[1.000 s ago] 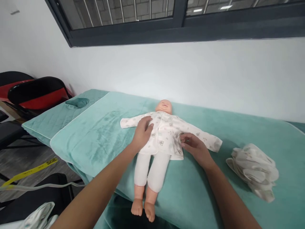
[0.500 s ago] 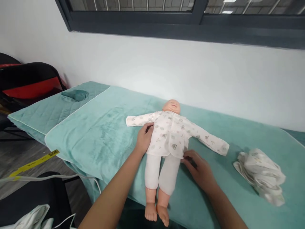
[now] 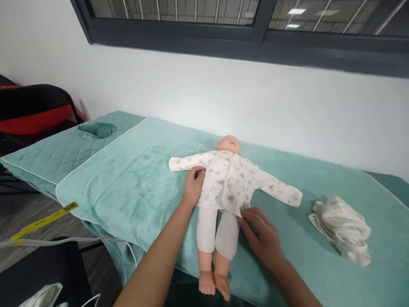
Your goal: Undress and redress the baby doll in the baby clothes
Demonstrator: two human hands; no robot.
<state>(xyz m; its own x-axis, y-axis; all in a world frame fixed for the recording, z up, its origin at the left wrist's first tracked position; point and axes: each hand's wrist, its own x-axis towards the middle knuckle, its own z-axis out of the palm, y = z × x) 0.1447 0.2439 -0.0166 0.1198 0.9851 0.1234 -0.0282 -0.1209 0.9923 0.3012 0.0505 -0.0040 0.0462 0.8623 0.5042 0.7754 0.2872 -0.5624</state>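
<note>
"Shirt (image 3: pixel 231 181), white with small printed figures: where do we find it?"

"We find it on a doll (image 3: pixel 228 144) lying face up on a green-covered bench (image 3: pixel 134 170), near the middle of our view. With the shirt as the clock's centre, the doll's head is at 12, its legs are at 6, and the sleeves reach towards 10 and 3. A crumpled cloth bundle (image 3: pixel 341 230) lies well apart at 4."

"And our hands?"

"Our right hand (image 3: pixel 263 236), at 5 o'clock, has its grip closed, thumb against fingertips, on the hem's corner. Our left hand (image 3: pixel 192 187), at 9, touches the shirt's side, fingers curled close to the thumb; we cannot tell whether that grip pinches any cloth."

"How would we expect the shirt to handle?"

"Light and limp, we judge: thin, soft, quick to crease, hardly slippery and not fragile. The doll beneath looks firmer and may shift if we tug. We would best hold the hem by its corner at 5, between thumb and fingertips, and steady the side seam at 9 o'clock."
</note>
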